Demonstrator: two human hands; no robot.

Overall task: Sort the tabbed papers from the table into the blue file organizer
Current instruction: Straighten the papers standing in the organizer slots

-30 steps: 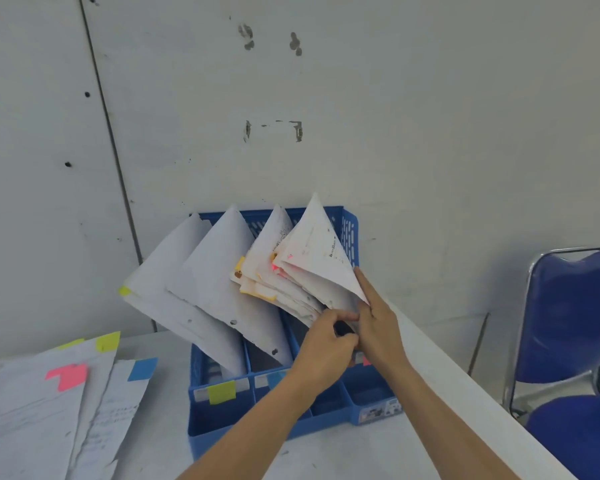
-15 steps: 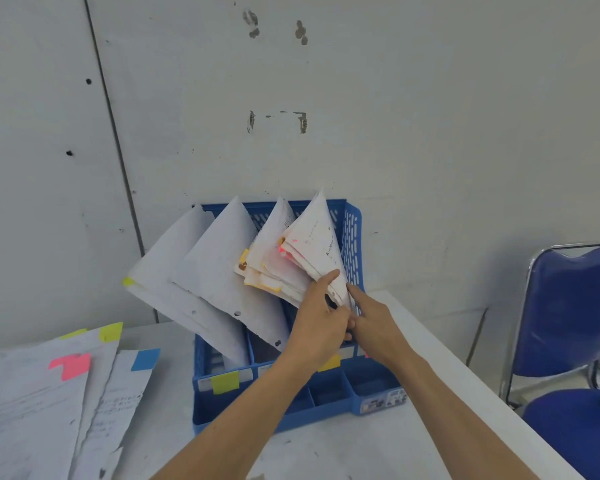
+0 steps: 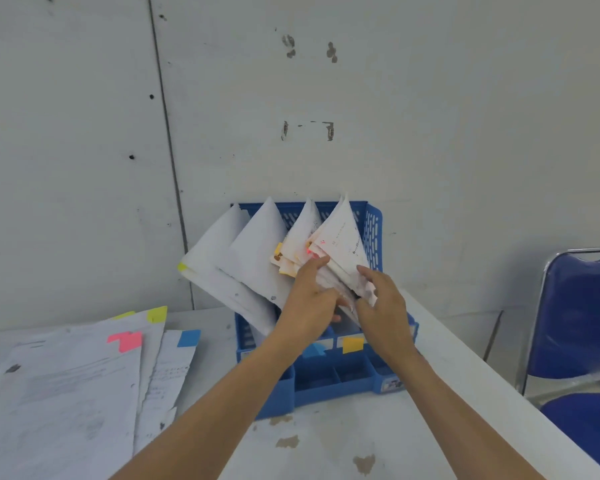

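The blue file organizer [image 3: 329,384] stands against the wall with four fans of paper leaning left in its slots. The rightmost fan, the pink-tabbed papers [image 3: 343,233], sits in the slot by the right wall. My left hand [image 3: 309,299] holds this fan from the left, fingers laid up its face near the pink tab and thumb under its lower edge. My right hand [image 3: 383,306] touches the fan's right side with relaxed, spread fingers. Loose tabbed papers [image 3: 66,393] lie on the table at left, bearing a pink tab [image 3: 125,341], a yellow tab [image 3: 157,314] and a blue tab [image 3: 188,338].
The organizer's front shows a blue label [image 3: 312,349] and an orange label [image 3: 353,344] above small compartments. A blue chair [image 3: 582,320] stands beyond the table's right edge. The white table [image 3: 326,445] has brown stains near me. The grey wall is right behind the organizer.
The pink-tabbed fan has gone from spread out to gathered and more upright in its slot. My left hand slid up its face. My right hand moved off to its right side.
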